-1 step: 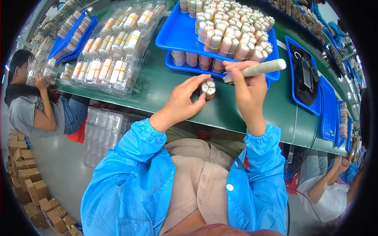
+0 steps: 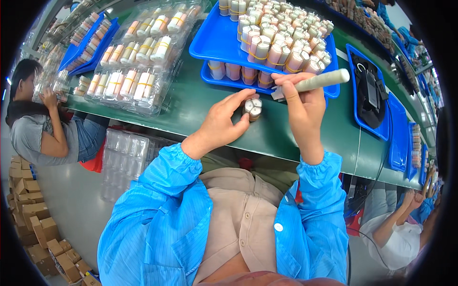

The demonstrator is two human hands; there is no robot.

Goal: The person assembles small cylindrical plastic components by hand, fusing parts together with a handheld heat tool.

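Observation:
My left hand [image 2: 223, 119] is closed around a small bundle of cylindrical cells [image 2: 252, 108] standing upright on the green table. Thumb and forefinger press its sides, and its white round ends face up. My right hand [image 2: 305, 105] is just right of the bundle, closed on a tool with a thick pale handle [image 2: 329, 80]. The handle points right, while the tool's flat, light tip [image 2: 277, 94] sticks out on the left toward the bundle, apart from it. Fingers partly cover the tool's middle, so its exact kind is unclear.
Stacked blue trays [image 2: 202, 45] hold many banded cell bundles just beyond my hands. Clear plastic trays [image 2: 160, 102] with more bundles lie to the left. A blue tray [image 2: 381, 127] with a black device stands at right. Co-workers sit on both sides.
My right hand and the pale-handled tool have shifted very slightly to the right. My left hand and the bundle stay in place.

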